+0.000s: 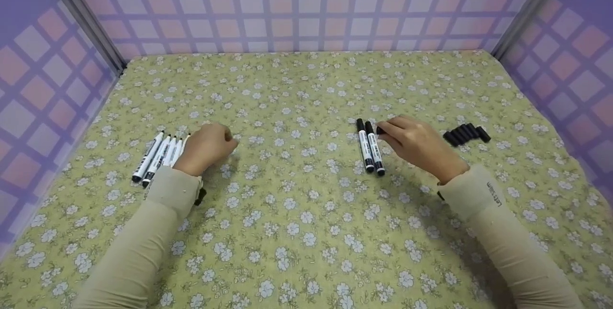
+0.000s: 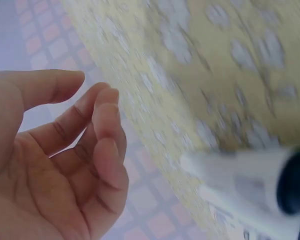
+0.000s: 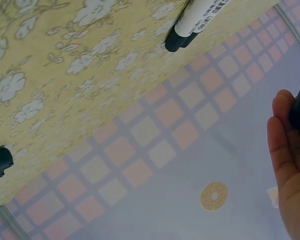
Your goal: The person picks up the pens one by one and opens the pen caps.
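Pinched between my right hand's [image 1: 416,143] thumb and fingers is a black marker cap [image 3: 299,114], only its end showing in the head view. Just left of that hand lie two white markers [image 1: 370,148] side by side with black caps on their far ends. My left hand [image 1: 206,146] hovers beside several uncapped white markers [image 1: 152,158], hiding part of the rightmost. In the left wrist view its fingers [image 2: 107,130] are loosely curled, thumb apart, holding nothing. Several loose black caps [image 1: 462,134] lie in a row to the right of my right hand.
A yellow-green flowered cloth [image 1: 297,194] covers the table. Purple panels with a checked band [image 1: 306,17] stand along the back and both sides, joined by grey corner posts [image 1: 527,12].
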### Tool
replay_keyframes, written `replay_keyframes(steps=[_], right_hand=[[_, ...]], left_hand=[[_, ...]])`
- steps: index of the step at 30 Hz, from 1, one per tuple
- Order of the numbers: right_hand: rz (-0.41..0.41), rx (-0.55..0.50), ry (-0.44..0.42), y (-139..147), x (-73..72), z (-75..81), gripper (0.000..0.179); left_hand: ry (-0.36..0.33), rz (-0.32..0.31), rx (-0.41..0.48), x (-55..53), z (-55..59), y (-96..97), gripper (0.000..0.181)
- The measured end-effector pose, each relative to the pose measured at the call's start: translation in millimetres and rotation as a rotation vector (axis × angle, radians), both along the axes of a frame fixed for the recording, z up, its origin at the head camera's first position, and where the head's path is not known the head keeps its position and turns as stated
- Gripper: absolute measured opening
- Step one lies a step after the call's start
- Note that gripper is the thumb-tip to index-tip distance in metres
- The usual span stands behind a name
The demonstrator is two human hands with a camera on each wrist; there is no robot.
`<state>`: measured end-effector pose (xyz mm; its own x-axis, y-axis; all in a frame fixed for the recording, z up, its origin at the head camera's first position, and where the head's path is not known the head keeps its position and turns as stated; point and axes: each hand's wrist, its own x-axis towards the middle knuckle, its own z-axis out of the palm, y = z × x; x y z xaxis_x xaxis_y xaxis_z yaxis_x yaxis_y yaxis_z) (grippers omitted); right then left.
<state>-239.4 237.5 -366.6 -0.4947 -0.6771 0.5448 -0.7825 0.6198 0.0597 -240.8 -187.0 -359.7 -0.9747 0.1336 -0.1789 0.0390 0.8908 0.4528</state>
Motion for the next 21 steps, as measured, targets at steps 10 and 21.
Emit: replay_keyframes(steps=[10,21], right_hand=[[-0.097,-0.028,-0.108,15.5,-4.5,-0.3,0.026],[-0.254,-0.058,-0.249,32.9,-8.0,2.8,0.024]], left_hand=[[-0.027,-0.110,0.157,7.1,-6.3,28.7,0.024],[0.041,-0.251,0.214,20.6,-6.5,71.5,0.022]])
